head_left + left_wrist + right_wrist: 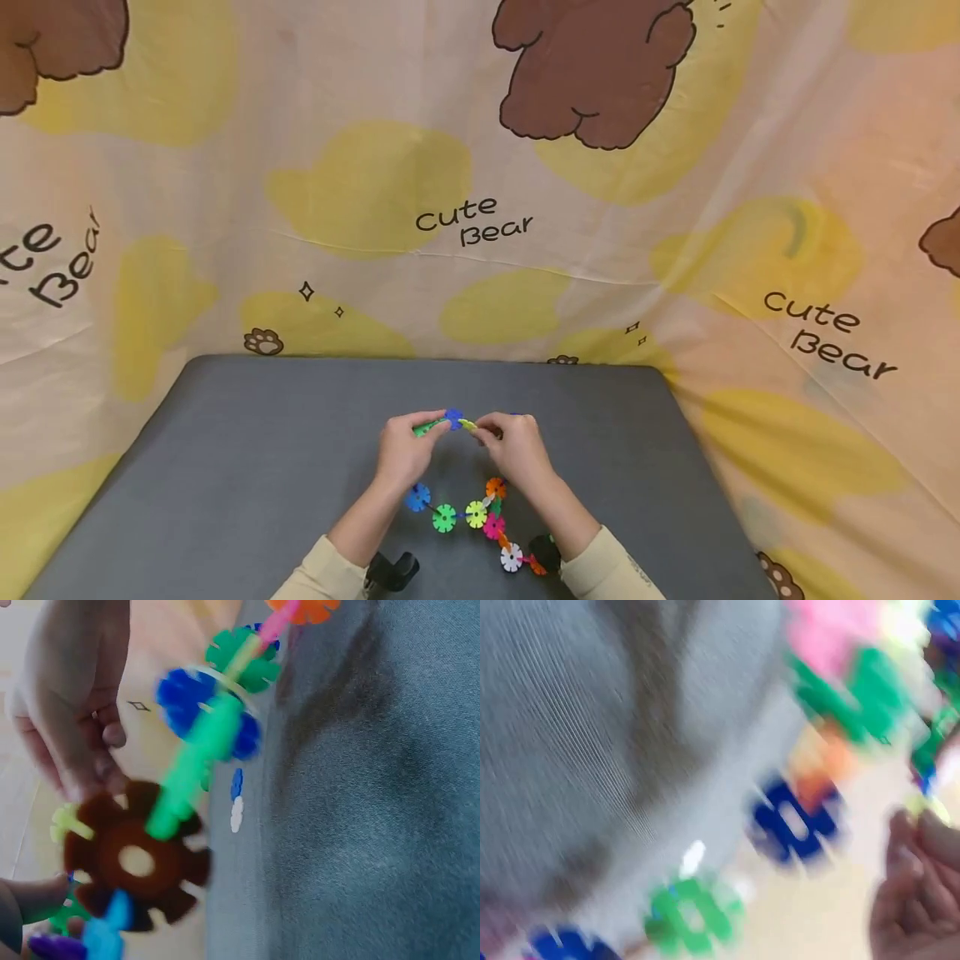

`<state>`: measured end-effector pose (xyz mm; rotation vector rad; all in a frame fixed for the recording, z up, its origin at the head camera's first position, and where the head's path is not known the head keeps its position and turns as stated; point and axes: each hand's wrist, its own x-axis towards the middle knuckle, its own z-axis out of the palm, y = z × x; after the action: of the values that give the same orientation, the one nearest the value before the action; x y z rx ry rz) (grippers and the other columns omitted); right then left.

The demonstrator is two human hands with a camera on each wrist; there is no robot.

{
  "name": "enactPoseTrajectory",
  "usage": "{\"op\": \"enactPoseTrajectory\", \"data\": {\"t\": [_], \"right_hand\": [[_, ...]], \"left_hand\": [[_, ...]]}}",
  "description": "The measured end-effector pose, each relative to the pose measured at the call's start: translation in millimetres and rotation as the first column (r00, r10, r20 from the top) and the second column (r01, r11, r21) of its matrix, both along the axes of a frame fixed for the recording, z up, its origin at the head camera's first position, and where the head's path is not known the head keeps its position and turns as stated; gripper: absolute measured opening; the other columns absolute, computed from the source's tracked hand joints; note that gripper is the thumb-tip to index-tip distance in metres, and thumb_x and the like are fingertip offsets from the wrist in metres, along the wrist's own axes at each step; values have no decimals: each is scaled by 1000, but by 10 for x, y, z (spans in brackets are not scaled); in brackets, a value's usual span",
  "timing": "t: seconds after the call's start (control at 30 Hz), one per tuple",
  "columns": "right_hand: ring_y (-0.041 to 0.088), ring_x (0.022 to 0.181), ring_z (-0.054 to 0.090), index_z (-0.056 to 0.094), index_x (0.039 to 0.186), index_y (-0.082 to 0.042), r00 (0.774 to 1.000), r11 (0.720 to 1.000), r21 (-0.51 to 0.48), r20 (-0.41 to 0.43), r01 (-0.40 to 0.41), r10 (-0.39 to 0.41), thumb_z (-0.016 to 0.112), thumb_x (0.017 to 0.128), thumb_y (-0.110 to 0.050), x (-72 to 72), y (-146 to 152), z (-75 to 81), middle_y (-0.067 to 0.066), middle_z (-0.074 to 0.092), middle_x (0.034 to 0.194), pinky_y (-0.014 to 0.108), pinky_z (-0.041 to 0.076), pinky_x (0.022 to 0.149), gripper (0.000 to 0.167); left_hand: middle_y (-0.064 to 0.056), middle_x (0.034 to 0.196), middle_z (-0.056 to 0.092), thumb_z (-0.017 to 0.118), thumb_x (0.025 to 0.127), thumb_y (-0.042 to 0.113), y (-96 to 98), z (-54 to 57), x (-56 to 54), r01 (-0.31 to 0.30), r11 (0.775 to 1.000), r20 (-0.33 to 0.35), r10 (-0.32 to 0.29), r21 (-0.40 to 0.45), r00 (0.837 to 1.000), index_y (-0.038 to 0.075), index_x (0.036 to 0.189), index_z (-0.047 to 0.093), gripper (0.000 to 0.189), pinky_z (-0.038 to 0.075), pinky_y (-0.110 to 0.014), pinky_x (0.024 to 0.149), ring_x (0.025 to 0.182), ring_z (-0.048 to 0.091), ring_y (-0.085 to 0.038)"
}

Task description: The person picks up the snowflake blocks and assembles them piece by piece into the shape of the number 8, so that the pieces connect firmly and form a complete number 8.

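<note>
My left hand (402, 448) pinches a green slotted plastic snowflake disc (426, 429) between thumb and fingers. A blue disc (453, 418) sits edge-on to it, between the two hands. With thumb and fingertips my right hand (517, 446) pinches a yellow-green disc (467, 424), which meets the blue one; whether they interlock I cannot tell. In the left wrist view, a brown disc (97, 877) with bright green and blue pieces slotted in crosses in front of the hands. Much of the right wrist view is blurred, though the yellow disc (928, 808) shows at the fingertips.
A chain of joined discs (444, 518) in several colours lies on the grey table (225, 483) below the hands. Part of it is hidden by the right forearm. Black wrist straps (393, 572) are on both arms. A bear-print cloth (360, 183) hangs behind.
</note>
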<state>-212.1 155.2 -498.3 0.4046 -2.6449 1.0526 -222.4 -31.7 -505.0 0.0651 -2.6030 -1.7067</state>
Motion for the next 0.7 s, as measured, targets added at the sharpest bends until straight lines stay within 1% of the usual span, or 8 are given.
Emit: {"op": "enactPoseTrajectory", "data": {"t": [0.1,0.17,0.23,0.3,0.4,0.53,0.63,0.7], "right_hand": [[12,75,71,79,97,-8,978,999,-36,209,33,-24,76,90,-13,-61,187,59,3,77,88,27,58,65,9],[13,78,70,78,98,-11,957,997,-36,285,72,-59,77,90,-14,-138,315,68,2,77,90,30,58,68,9],[13,80,70,78,99,-12,945,995,-29,315,98,-84,76,91,-14,-223,418,48,1,76,91,32,58,70,9],[14,81,68,78,100,-13,937,995,-18,337,101,-89,76,91,-15,-302,483,8,1,76,93,33,57,70,9],[15,81,67,79,100,-13,922,994,2,374,105,-98,74,94,-19,-417,543,-77,1,76,93,33,56,69,10],[17,82,64,78,104,-11,900,986,59,404,155,-166,74,94,-19,-574,615,-211,2,73,92,35,54,71,14],[19,85,62,77,111,-12,882,978,121,425,169,-205,74,93,-19,-661,671,-333,3,70,92,38,53,73,19],[19,82,59,77,113,-13,874,977,143,438,161,-208,75,93,-20,-684,701,-415,3,69,90,35,50,69,22]], "left_hand": [[-8,115,74,76,91,23,-9,-34,2,19,1000,16,-18,-24,1000,16,113,78,23,54,-32,73,104,67,-24],[-7,110,75,76,91,21,-24,-63,2,32,997,0,-32,-67,999,15,116,77,25,53,-35,73,92,68,-21],[-4,105,76,75,92,20,-46,-90,3,44,988,-23,-48,-148,999,16,120,75,28,52,-41,80,77,65,-18],[-2,103,76,74,92,20,-70,-110,3,51,970,-54,-66,-239,996,17,122,73,30,49,-48,85,71,62,-16],[-2,105,74,72,94,18,-96,-118,-3,78,945,-66,-104,-317,992,19,126,72,32,49,-45,79,71,60,-18],[-5,110,69,68,96,12,-110,-108,-25,157,931,-44,-182,-329,982,21,131,69,36,45,-34,64,82,60,-21],[-4,112,64,70,95,14,-112,-108,-39,229,904,-25,-255,-362,967,25,132,69,38,46,-37,73,94,61,-22],[-3,111,61,73,93,17,-111,-105,-37,268,887,-15,-295,-375,955,26,130,70,39,46,-41,78,97,60,-22]]}}
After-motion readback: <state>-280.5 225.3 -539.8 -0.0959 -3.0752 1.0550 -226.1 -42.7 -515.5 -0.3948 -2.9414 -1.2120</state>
